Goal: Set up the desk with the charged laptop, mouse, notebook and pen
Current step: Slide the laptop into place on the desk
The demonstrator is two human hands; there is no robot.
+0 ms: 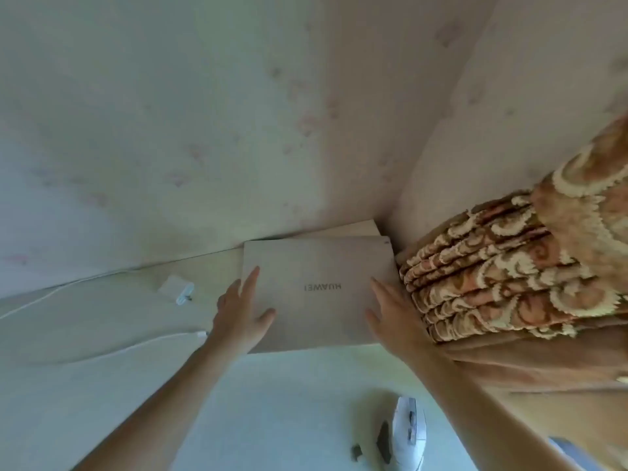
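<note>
A closed silver laptop (319,266) lies on the pale desk (272,402) near the wall corner, its logo facing away from me. My left hand (239,317) rests flat on the laptop's left front part, fingers spread. At the laptop's right edge is my right hand (390,314), fingers extended along the lid. A white mouse (406,433) lies near the desk's front right, with a small dark piece (356,452) beside it. No notebook or pen is visible.
A white charger brick (176,288) with a white cable (102,351) lies left of the laptop. A folded brown patterned blanket (492,273) is stacked right of the laptop. Another flat pale sheet (353,229) lies behind the laptop against the wall.
</note>
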